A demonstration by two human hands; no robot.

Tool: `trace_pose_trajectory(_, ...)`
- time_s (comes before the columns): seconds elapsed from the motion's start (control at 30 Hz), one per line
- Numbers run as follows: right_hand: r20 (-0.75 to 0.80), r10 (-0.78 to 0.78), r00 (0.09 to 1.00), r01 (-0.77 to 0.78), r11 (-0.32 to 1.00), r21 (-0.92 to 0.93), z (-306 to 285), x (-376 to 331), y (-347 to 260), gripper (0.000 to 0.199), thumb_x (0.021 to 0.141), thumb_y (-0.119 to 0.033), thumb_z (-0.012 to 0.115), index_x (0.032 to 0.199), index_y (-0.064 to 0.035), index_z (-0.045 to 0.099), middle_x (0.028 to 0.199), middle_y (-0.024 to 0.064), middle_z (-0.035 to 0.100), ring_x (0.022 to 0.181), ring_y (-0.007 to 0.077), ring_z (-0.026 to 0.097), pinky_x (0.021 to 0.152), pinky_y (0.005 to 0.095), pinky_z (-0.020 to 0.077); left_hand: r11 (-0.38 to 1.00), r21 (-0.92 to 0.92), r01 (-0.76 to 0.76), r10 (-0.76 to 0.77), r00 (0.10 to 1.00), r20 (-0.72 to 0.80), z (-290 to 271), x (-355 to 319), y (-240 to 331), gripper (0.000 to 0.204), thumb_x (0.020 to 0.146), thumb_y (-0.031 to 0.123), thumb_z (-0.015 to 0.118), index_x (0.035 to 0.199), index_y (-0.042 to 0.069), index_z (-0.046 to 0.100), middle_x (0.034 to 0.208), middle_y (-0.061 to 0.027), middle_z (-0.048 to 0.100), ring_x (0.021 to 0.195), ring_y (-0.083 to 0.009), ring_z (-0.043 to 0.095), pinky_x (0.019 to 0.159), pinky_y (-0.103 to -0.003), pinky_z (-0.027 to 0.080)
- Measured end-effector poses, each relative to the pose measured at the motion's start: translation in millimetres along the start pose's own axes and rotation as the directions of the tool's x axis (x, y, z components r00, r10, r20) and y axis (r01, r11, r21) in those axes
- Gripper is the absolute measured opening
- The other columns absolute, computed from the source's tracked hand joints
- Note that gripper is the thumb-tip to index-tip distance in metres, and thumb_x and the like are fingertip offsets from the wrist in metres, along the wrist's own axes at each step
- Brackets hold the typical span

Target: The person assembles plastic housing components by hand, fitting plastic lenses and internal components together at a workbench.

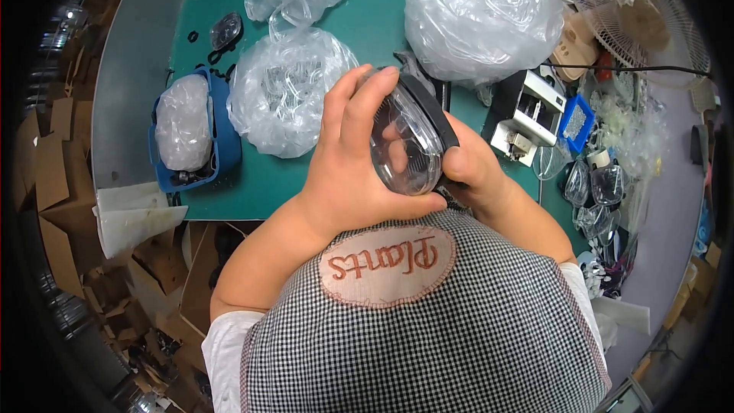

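A clear domed plastic lens with a black rim point(409, 141) is held up over the green table point(252, 191), close to my chest. My left hand point(348, 160) wraps the clear face, fingers across the top and thumb under its lower edge. My right hand point(470, 168) grips the black rim from the right side. Both hands are shut on the same piece. A checked apron with an oval patch covers the lower view.
Clear plastic bags of transparent parts lie at the back point(482, 15) and centre left point(287, 92). A blue basket point(222, 141) holds another bag. A small white machine point(527, 111), loose lenses point(596, 183), a fan point(642, 15) and cardboard boxes point(53, 168) surround the table.
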State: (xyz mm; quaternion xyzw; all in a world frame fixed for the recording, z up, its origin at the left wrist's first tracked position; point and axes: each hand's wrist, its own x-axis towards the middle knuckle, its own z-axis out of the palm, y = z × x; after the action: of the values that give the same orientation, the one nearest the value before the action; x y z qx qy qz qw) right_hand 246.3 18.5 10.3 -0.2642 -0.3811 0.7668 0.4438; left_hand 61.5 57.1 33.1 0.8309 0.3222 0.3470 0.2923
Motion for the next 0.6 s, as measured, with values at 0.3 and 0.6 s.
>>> trace_pose_trajectory(0.3, 0.062, -0.350, 0.935, 0.297, 0.673, -0.677, -10, 2, 15, 0.087, 0.061, -0.047, 0.086, 0.126, -0.0010, 0.052, 0.117, 0.0160, 0.053, 0.108, 0.0334, 0.052, 0.096, 0.0407, 0.0407, 0.868, -0.388, 0.309, -0.297, 0.950, 0.091, 4, -3, -9, 0.119, 0.054, 0.040, 0.089, 0.147, 0.004, 0.023, 0.135, -0.0204, 0.036, 0.126, -0.0355, 0.040, 0.107, -0.045, 0.035)
trace_pose_trajectory(0.6, -0.012, -0.256, 0.966, 0.222, 0.860, -0.459, -2, -8, 21, 0.072, 0.070, -0.026, 0.083, 0.127, -0.0006, 0.048, 0.116, 0.0088, 0.059, 0.106, 0.0183, 0.057, 0.094, 0.0351, 0.0447, 0.802, -0.498, 0.331, -0.306, 0.943, 0.134, 11, -3, -8, 0.109, 0.061, 0.035, 0.085, 0.147, 0.008, 0.024, 0.136, -0.0200, 0.034, 0.128, -0.0329, 0.038, 0.108, -0.043, 0.034)
